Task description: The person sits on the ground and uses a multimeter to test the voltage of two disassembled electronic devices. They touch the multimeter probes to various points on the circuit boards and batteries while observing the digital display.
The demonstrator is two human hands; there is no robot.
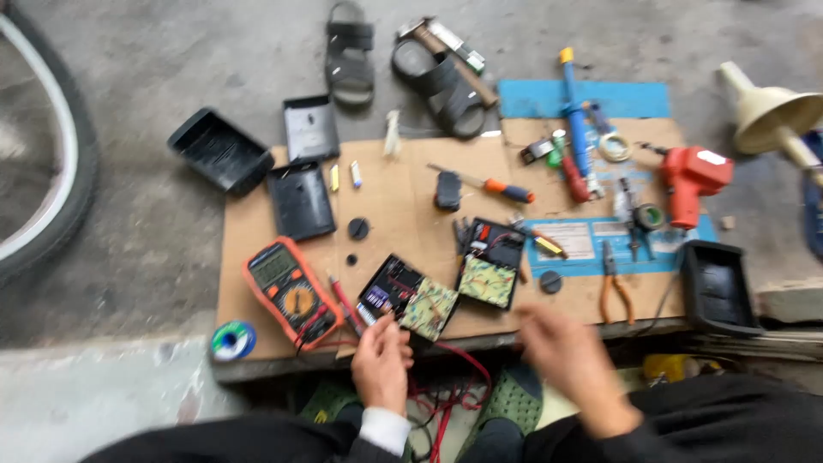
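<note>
Fingers of the left hand curl loosely, tips touching the near edge of an opened black device with a circuit board; they grip nothing. The right hand is blurred, so whether its fingers are spread or closed cannot be told. A second opened unit lies just beyond, an orange multimeter to the left, all on cardboard.

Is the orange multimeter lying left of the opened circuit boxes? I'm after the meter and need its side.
Yes: the orange multimeter lies on the cardboard, left of both opened circuit boxes.
</note>
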